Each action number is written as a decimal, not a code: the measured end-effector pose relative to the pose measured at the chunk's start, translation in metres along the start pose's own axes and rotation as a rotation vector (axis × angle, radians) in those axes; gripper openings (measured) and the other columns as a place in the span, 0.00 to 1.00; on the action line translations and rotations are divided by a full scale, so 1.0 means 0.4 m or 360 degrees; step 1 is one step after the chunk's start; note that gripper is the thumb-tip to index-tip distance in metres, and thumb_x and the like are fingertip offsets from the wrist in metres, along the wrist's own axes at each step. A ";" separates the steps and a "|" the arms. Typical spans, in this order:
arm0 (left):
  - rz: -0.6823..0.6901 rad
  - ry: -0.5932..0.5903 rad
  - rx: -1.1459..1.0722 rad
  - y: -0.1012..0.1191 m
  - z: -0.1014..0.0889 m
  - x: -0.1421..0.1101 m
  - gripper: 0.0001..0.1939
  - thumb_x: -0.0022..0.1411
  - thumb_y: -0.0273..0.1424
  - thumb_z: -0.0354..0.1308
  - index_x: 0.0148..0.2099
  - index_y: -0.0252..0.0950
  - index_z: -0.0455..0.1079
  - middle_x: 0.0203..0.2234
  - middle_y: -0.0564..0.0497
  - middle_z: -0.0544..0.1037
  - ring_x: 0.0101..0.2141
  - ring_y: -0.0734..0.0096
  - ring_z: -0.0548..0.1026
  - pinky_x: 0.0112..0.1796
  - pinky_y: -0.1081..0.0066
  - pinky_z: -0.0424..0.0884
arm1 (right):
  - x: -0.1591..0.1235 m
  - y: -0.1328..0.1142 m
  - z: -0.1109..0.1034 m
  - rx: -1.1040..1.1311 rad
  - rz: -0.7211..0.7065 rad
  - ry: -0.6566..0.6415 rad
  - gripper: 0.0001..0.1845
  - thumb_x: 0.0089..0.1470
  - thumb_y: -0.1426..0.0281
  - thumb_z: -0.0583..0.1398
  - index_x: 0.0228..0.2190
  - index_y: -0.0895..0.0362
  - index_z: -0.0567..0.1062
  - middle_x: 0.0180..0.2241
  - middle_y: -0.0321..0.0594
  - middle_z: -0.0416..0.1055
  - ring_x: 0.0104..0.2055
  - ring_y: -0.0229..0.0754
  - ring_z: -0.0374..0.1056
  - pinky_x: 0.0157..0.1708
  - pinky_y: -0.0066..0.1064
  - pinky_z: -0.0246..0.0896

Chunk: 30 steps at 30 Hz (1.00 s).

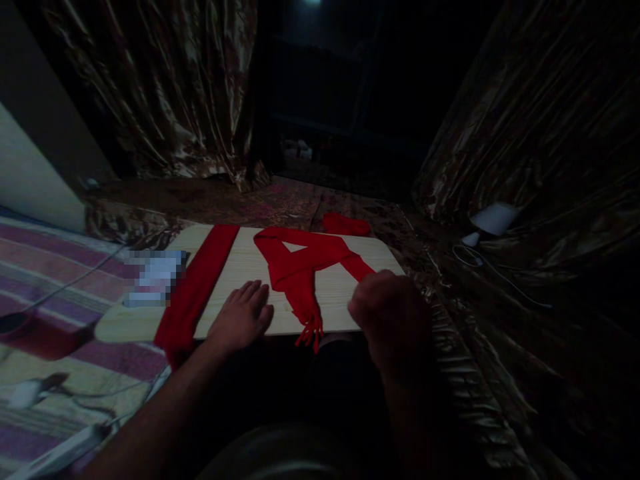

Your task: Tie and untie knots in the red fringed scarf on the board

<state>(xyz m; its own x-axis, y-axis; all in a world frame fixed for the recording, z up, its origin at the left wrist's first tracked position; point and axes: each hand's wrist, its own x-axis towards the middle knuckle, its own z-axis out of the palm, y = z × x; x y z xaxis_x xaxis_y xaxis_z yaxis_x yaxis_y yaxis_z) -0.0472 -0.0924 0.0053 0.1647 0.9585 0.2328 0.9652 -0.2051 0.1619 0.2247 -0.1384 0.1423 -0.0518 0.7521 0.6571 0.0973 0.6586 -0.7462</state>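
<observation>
A red scarf [300, 267] with a fringed end lies looped on a light wooden board [235, 253]. The fringe hangs over the board's near edge. My right hand [390, 317] is closed on a narrow stretch of this scarf at the board's right side. My left hand [243, 313] rests flat on the board, left of the fringed end, fingers extended and holding nothing. Left of it, a wide red strip of knitted cloth [197, 293] runs across the board and drops over the near edge. Whether it joins the looped scarf cannot be seen.
A blurred-out pale item [155, 279] lies at the board's left. More red cloth [346, 224] sits past the far edge. A white lamp [493, 220] with a cord stands right. Striped bedding [60, 267] with cables and a power strip [65, 453] is left. Curtains flank a dark window.
</observation>
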 end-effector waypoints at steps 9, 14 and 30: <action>-0.0031 -0.0001 -0.0049 0.007 -0.007 -0.001 0.30 0.70 0.41 0.43 0.67 0.30 0.63 0.66 0.37 0.62 0.66 0.50 0.58 0.63 0.49 0.55 | 0.072 0.470 0.013 -0.0855 0.0510 -0.0239 0.04 0.52 0.75 0.57 0.31 0.55 0.72 0.29 0.36 0.74 0.31 0.39 0.70 0.32 0.28 0.62; -0.0063 -0.0041 -0.0041 0.013 -0.016 -0.003 0.31 0.70 0.41 0.43 0.68 0.30 0.61 0.67 0.38 0.60 0.67 0.49 0.57 0.64 0.50 0.55 | 0.083 0.538 -0.002 -0.1421 0.0418 -0.0416 0.08 0.55 0.73 0.58 0.37 0.55 0.76 0.38 0.40 0.76 0.37 0.40 0.69 0.39 0.29 0.61; -0.0046 0.0004 -0.0095 0.009 -0.008 -0.006 0.30 0.70 0.41 0.45 0.68 0.33 0.61 0.67 0.39 0.61 0.67 0.50 0.57 0.64 0.50 0.53 | 0.074 0.509 0.019 -0.1756 0.0255 -0.0482 0.08 0.60 0.71 0.55 0.35 0.55 0.75 0.39 0.43 0.73 0.41 0.43 0.68 0.39 0.30 0.56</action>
<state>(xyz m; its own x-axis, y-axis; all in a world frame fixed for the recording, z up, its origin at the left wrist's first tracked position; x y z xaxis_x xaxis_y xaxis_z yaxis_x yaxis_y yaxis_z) -0.0448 -0.0959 0.0084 0.1361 0.9637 0.2295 0.9558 -0.1887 0.2257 0.2354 0.0182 0.0092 -0.1820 0.8986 0.3994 0.9321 0.2870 -0.2209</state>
